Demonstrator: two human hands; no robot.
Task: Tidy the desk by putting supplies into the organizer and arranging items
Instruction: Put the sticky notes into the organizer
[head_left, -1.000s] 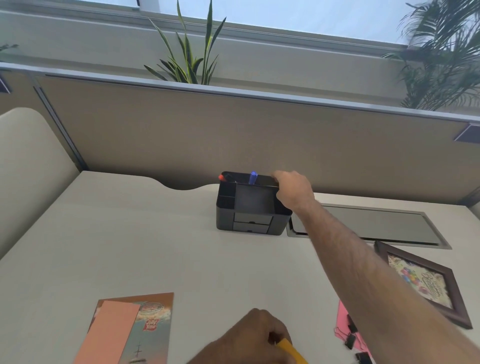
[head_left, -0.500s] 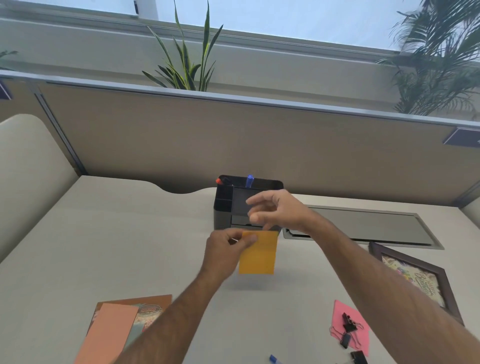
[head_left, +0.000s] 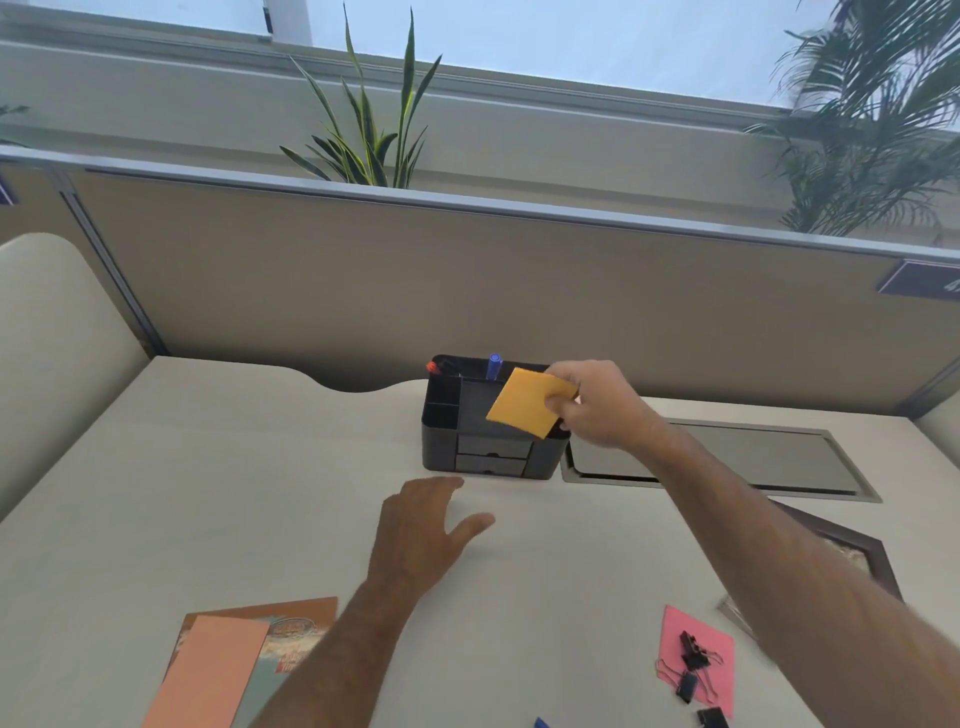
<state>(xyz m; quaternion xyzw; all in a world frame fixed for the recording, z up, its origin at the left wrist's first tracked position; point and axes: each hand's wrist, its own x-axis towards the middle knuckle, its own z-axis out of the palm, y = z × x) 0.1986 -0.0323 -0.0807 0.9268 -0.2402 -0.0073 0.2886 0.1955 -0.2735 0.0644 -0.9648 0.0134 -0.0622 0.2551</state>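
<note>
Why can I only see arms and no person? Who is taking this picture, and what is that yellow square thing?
The camera sits on the person's head and looks down, so you see only their two arms reaching out. The right hand pinches a yellow sticky-note pad and holds it over the black organizer, a box with small compartments and little drawers. A blue pen stands in it. The left hand is open and holds nothing, above the desk. Also on the desk: an orange paper on a booklet, a pink note with black binder clips on it, and a picture frame partly hidden behind the right arm.
</note>
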